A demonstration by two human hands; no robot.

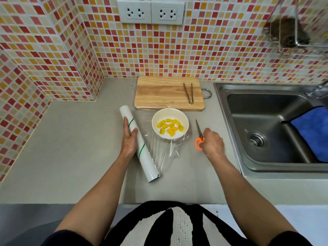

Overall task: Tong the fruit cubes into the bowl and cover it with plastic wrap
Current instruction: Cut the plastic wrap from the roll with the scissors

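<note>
Centrally, on the grey surface (71, 157): one white bowl (170, 126) holding yellow fruit cubes (169, 127), standing just in front of a wooden cutting board (165, 93); metal tongs (188, 93) lying on the board's right part, tips pointing away from the person; clear plastic wrap (165, 148) drawn out from a white roll (138, 144) toward the bowl, the sheet reaching the bowl's near side and crinkled there, whether it covers the whole rim cannot be told; roll lying diagonally left of the bowl; left hand (128, 139) holding the roll, fingers beneath and thumb curled over its top; right hand (212, 142) resting on the orange handles of scissors (199, 135), fingers curled round them, blades closed and flat on the surface to the bowl's right; steel sink (266, 128) at far right with a blue cloth (312, 132) inside; tiled wall (213, 50) behind, two sockets (150, 12) above the board.
</note>
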